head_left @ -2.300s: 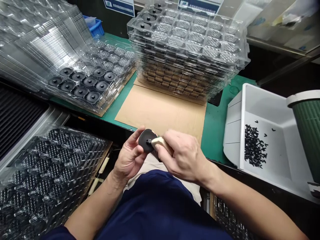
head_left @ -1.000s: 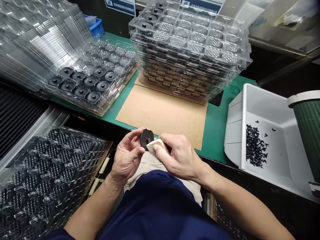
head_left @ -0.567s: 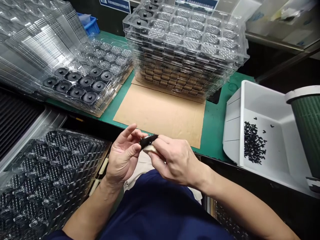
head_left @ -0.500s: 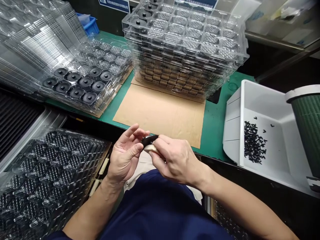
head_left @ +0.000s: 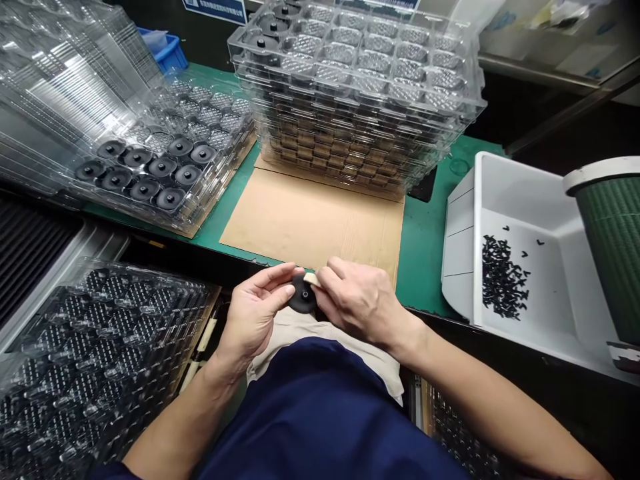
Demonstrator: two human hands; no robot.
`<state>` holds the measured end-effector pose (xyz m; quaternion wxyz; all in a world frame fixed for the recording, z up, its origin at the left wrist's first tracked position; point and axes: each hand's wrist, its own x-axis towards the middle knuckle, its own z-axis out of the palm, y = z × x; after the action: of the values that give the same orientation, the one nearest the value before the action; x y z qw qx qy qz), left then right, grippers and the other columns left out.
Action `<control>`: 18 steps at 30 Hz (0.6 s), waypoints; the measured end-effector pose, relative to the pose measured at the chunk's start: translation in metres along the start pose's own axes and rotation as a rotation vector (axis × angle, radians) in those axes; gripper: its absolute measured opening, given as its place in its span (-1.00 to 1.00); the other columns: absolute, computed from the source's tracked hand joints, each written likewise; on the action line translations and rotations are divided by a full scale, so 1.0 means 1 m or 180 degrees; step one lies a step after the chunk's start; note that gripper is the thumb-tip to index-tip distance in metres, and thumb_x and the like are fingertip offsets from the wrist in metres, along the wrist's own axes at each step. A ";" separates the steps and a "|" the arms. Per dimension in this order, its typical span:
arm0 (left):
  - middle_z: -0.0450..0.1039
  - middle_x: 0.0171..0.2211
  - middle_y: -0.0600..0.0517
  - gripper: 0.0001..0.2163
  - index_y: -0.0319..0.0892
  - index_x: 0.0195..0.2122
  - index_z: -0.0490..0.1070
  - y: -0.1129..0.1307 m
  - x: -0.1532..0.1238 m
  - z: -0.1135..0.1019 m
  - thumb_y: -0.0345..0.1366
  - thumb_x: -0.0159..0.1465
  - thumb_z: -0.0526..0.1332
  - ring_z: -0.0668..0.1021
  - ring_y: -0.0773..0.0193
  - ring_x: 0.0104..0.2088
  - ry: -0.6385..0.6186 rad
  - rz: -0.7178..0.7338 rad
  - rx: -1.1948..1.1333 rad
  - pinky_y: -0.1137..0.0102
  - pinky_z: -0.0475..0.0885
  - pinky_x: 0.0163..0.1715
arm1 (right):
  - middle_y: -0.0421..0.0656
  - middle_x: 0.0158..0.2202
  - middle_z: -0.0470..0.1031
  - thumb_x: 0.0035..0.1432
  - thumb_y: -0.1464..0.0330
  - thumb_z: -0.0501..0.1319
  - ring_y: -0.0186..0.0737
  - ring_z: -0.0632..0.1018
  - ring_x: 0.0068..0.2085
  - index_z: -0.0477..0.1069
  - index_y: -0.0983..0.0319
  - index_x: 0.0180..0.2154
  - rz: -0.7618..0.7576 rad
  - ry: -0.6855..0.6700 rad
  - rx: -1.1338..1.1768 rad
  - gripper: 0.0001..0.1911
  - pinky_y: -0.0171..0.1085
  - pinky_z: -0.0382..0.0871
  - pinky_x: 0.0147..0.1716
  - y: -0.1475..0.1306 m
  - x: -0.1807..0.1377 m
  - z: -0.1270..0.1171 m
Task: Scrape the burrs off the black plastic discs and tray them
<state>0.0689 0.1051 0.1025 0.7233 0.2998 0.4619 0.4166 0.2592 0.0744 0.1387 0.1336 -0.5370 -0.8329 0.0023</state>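
Note:
A small black round disc (head_left: 303, 297) with a centre nub is pinched by the fingers of my left hand (head_left: 256, 312), just below the table's front edge and over my lap. Pressed against the disc's upper right side is a small beige pad (head_left: 311, 279), gripped by my right hand (head_left: 356, 299). Both hands meet at the disc with fingers closed round what they hold.
A cardboard sheet (head_left: 315, 220) lies on the green mat. Behind it rises a stack of clear blister trays (head_left: 360, 100). A clear tray with several black discs (head_left: 145, 177) sits at left. A white bin (head_left: 530, 200) holding small black parts (head_left: 503, 277) is at right. More clear trays (head_left: 95, 353) are at lower left.
The disc has been turned from edge-on to face-up between my fingers, and the pad has shifted to its upper right side. The view has tilted slightly, so the bench sits higher in frame.

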 end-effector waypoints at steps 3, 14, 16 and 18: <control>0.70 -0.11 -0.13 -0.58 -0.17 -0.05 0.65 -0.001 -0.004 0.005 -0.39 0.02 0.56 0.69 0.15 -0.09 -0.0151 -0.0315 -0.0050 0.43 0.60 -0.16 | -0.13 -0.28 0.47 0.52 0.25 -0.01 -0.25 0.40 -0.34 0.47 0.21 -0.20 0.0163 0.0050 -0.0143 -0.67 -0.22 0.03 -0.39 0.021 0.005 0.011; 0.67 -0.03 -0.15 -0.60 -0.18 0.08 0.58 -0.016 0.001 0.004 -0.31 0.20 0.47 0.66 0.08 0.05 -0.0112 0.0275 0.0608 0.31 0.56 0.06 | 0.10 0.00 0.56 0.48 0.38 -0.06 -0.05 0.53 -0.04 0.49 0.30 0.03 0.1631 -0.0123 0.0562 -0.63 -0.15 0.35 -0.07 0.070 -0.047 0.069; 0.65 0.01 -0.15 -0.62 -0.18 0.11 0.56 -0.021 0.000 0.009 -0.28 0.26 0.42 0.64 0.07 0.09 -0.0253 0.0414 0.0969 0.26 0.53 0.13 | -0.12 -0.33 0.58 0.55 0.25 -0.11 -0.27 0.54 -0.33 0.51 0.23 -0.19 0.1549 -0.0237 0.1153 -0.55 -0.31 0.38 -0.27 0.043 -0.050 0.059; 0.64 0.03 -0.16 -0.63 -0.18 0.14 0.55 -0.023 -0.002 0.017 -0.26 0.31 0.38 0.63 0.06 0.10 -0.0408 0.0506 0.1253 0.24 0.52 0.15 | -0.25 -0.54 0.46 0.55 0.16 -0.07 -0.38 0.45 -0.52 0.40 0.21 -0.40 0.1436 -0.0343 0.2357 -0.49 -0.39 0.32 -0.44 0.018 -0.052 0.052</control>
<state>0.0920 0.0912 0.0912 0.6436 0.4965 0.4624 0.3542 0.2839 0.0430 0.0746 0.2696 -0.6205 -0.6435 0.3580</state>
